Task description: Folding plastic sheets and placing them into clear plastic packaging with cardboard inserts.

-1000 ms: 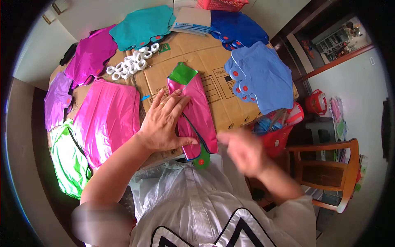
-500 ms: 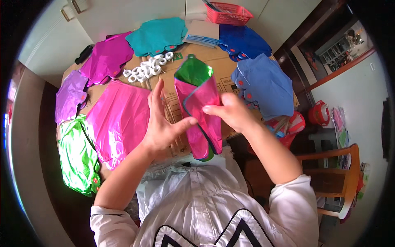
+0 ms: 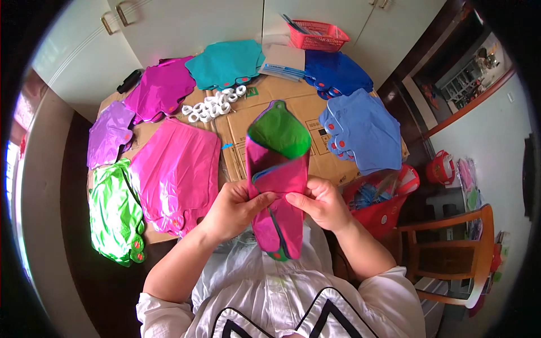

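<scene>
A shiny fabric wrap, pink outside and green inside, is rolled into a cone with its wide mouth facing away from me. A dark-edged overlap runs down its front, and a small tab tops the far rim. My left hand grips its left side, thumb pressed on the front. From the right, my right hand grips it the same way, its thumb near the left one. Most of the fingers are hidden behind the wrap. A stack of flat pink pieces lies left of my left hand.
Cardboard covers the table. Around it lie green, purple, magenta, teal, dark blue and light blue pieces. White rings and a red basket are farther back. A wooden chair stands right.
My left hand, open and apart from the wrap before, has closed on its left side. The wrap has come lower, nearer my body, and its mouth shows wider. The view has shifted slightly.
</scene>
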The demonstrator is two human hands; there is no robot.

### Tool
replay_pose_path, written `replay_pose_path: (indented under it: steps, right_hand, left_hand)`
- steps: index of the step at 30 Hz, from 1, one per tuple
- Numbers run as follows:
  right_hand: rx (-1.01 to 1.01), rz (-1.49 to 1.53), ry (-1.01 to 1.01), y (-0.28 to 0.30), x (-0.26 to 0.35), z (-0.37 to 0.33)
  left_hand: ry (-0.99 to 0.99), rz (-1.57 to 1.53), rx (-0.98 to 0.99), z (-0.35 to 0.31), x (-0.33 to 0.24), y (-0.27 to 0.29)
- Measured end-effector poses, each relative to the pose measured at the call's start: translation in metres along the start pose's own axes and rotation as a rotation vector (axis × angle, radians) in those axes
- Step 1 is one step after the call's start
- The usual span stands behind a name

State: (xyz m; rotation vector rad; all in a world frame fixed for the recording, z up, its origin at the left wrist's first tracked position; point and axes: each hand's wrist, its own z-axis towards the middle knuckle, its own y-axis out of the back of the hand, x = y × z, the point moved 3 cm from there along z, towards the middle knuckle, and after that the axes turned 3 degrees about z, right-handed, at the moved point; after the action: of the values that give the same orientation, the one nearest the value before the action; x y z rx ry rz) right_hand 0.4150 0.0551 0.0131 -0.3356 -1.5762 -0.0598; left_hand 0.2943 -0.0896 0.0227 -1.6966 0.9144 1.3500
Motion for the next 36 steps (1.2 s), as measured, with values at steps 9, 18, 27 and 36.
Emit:
replay_pose_path:
  steps: [9,18,27,36]
  right_hand:
    - [0.379,0.228,0.268,-0.023,0.074,-0.014]
    - [0.245,-0.235,0.416,-0.011,0.070,0.004]
    - [-0.039,-0.583,0.598,0.000,0.043,-0.003]
    - [0.096,-0.781,0.515,0.001,0.038,0.006]
  left_hand:
    - [-0.518,0.313,0.234,-0.042,-0.084,-0.006]
    - [0.112,-0.791,0.469,-0.030,-0.030,0.017]
    - [0.232,-0.449,0.109,-0.032,-0.015,0.012]
    - [0.434,-0.477,-0.048,-0.036,-0.010,0.034]
